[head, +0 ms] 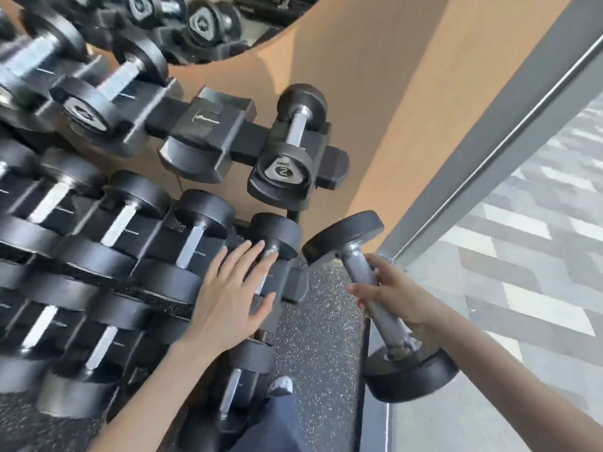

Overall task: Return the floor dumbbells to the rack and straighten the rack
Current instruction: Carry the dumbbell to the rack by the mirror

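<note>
Dumbbell rack point(257, 133) across the left half of the view, black and tiered, backed by a tan wall point(359, 76) with a mirror point(212, 24) at top left. Black round-headed dumbbells with metal handles in the cradles of every visible tier, blurred toward the left edge. On the top tier, an empty cradle point(208, 125) second from the rack's right end; in the end cradle beside it, a small dumbbell marked "2" point(293, 141).

At the right end of the middle tier, the end dumbbell point(275, 233) under the left grip point(228, 295): palm down, fingers straight and spread, laid over handle and near head, nothing clasped.

Below and right of the rack's end, speckled rubber floor point(319, 321), with a shoe point(280, 386) and a dark trouser leg point(270, 425) at the bottom edge.

Right of the rack, clear of the floor, the carried dumbbell point(360, 269), tilted, upper head just beside the end dumbbell's far head but apart from it, lower head toward the bottom right. Right grip point(391, 295) wrapped round its knurled handle, fingers curled.

At far right, a grey-framed glass partition point(489, 141) and patterned carpet point(538, 239) beyond it.
</note>
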`<state>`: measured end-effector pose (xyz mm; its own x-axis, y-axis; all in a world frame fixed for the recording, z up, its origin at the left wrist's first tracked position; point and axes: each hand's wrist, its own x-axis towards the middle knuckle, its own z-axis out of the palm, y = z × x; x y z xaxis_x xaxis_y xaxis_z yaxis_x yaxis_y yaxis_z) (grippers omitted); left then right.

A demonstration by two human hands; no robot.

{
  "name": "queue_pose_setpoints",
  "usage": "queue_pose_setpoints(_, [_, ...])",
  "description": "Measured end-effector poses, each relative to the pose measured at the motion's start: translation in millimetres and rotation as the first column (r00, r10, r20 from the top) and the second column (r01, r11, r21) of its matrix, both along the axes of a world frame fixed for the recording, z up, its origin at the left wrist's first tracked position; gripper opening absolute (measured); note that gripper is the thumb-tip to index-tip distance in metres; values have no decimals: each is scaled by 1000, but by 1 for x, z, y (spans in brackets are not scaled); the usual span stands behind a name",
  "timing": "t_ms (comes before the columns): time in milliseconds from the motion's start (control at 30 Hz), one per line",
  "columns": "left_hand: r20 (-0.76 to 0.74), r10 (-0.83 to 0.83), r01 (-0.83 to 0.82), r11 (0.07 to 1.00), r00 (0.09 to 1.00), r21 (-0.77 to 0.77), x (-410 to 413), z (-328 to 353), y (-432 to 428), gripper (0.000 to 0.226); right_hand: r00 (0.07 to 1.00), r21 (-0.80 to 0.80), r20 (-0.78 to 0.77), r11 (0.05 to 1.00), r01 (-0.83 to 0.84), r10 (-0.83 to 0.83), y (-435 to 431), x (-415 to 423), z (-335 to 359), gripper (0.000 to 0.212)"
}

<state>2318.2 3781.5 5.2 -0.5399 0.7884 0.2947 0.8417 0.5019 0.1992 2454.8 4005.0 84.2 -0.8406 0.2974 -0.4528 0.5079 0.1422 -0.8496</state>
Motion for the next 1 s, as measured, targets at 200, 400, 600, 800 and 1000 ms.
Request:
queue_pose_setpoints(200, [-24, 188, -188, 982, 982, -14, -48, 18, 38, 57, 950, 161, -37, 940, -299, 309, 80, -92, 22, 56])
queue_pose_setpoints(400, [-42, 374, -375, 926, 927, -37, -66, 24, 70, 60, 772, 320, -61, 745, -585, 633, 137, -182, 56, 33])
queue_pose_setpoints(600, [-41, 596, -592, 802, 802, 79, -75, 41, 126, 60, 558, 423, -10, 509, -749, 830, 177, -273, 92, 31])
queue_pose_setpoints(800, [-51, 695, -669, 707, 717, 229, -78, 58, 165, 58, 344, 518, 72, 260, -815, 936, 181, -343, 125, 26])
queue_pose_setpoints(1000, [-16, 789, -773, 605, 614, 194, -96, 61, 177, 58, 164, 552, 225, 13, -834, 961, 158, -406, 130, 44])
